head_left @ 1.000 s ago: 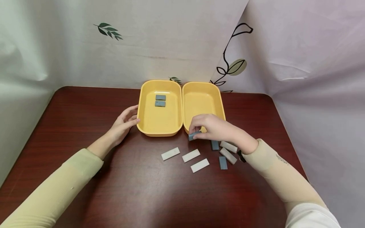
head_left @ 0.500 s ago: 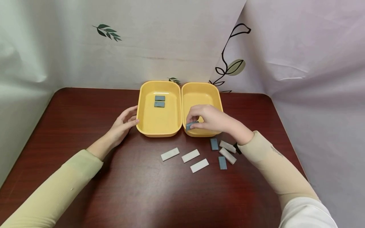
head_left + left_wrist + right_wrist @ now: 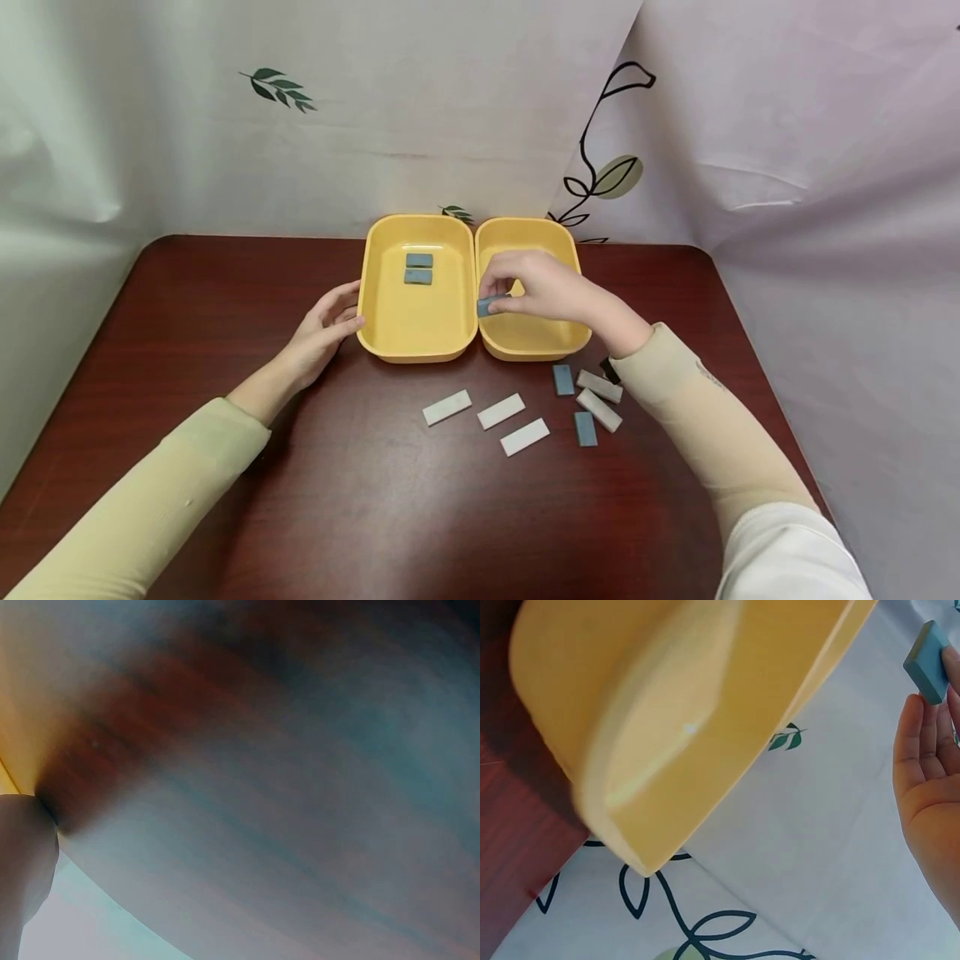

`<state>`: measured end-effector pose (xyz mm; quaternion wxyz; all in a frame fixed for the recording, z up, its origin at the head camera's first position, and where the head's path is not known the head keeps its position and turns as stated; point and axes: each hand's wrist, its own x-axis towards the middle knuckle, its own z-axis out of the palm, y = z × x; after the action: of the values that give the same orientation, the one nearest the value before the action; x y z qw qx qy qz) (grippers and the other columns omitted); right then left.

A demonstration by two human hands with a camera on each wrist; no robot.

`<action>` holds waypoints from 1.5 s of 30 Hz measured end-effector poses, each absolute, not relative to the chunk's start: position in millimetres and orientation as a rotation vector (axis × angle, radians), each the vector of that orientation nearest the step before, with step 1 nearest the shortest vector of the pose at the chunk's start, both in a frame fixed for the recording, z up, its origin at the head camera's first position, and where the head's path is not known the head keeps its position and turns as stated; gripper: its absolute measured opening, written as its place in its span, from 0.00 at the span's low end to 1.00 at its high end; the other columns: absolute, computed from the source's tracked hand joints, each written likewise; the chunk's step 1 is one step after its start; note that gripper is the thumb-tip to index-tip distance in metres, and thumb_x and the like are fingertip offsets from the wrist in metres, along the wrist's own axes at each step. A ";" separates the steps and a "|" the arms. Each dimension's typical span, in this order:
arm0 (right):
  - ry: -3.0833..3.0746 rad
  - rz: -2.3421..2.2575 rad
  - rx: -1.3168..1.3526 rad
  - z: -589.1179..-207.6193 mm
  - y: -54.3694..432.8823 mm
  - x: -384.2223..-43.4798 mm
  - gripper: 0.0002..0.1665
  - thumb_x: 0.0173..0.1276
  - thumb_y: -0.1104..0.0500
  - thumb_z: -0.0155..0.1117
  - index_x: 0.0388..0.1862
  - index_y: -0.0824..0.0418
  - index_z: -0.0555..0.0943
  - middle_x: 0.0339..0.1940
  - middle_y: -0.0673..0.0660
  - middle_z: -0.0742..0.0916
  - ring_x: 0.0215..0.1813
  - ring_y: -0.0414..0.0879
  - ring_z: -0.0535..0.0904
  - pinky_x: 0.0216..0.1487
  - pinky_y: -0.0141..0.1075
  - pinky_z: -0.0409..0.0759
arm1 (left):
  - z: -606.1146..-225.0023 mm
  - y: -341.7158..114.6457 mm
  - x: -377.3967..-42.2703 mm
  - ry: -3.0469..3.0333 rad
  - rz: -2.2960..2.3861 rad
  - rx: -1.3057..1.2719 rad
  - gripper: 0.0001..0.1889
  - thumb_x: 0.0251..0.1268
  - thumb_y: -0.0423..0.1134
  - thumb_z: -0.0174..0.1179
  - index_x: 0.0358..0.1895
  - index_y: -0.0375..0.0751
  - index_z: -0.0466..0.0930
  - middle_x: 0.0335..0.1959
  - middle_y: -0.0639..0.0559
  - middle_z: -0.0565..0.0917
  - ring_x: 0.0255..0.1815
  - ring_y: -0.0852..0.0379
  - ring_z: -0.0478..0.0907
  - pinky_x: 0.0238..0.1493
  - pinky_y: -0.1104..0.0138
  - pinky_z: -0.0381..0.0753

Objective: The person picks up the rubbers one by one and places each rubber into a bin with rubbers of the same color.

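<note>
Two sleeved arms [image 3: 172, 483] reached forward across the bench [image 3: 375, 517] as I watched through the head camera. My right hand [image 3: 536, 283] came in from the right, back up and fingers bent downward, over the right yellow tray [image 3: 525, 335]. I had its grip narrow: thumb and fingers pinched a blue-grey block [image 3: 484, 307], one end jutting left beside the meeting rims; I couldn't tell whether it touched them. My left hand [image 3: 318, 329] was loosely spread, thumb apart from the fingers, touching the outer left side of the left yellow tray [image 3: 411, 325]. Far inside that tray lay two blue-grey pieces [image 3: 418, 277]. Near the trays lay three white blocks [image 3: 501, 412] and, farther right, two more blue-grey ones [image 3: 586, 429] beside two greyish-white ones [image 3: 599, 411].
</note>
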<state>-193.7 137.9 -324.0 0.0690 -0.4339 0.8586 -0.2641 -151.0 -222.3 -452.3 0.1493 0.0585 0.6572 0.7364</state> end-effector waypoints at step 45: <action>2.567 -0.871 -1.033 -343.2 83.2 -267.2 0.05 0.72 0.66 0.73 0.45 0.65 0.87 0.44 0.60 0.88 0.47 0.51 0.84 0.55 0.40 0.84 | -454.3 -221.0 -152.4 1.868 2.153 0.171 0.31 0.81 0.28 0.54 0.82 0.44 0.60 0.67 0.57 0.73 0.66 0.63 0.74 0.65 0.77 0.74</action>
<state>-267.2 83.2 -343.2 0.1201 -0.3534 0.8785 -0.2981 -152.4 -221.0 -454.3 0.1425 0.0593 0.6473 0.7464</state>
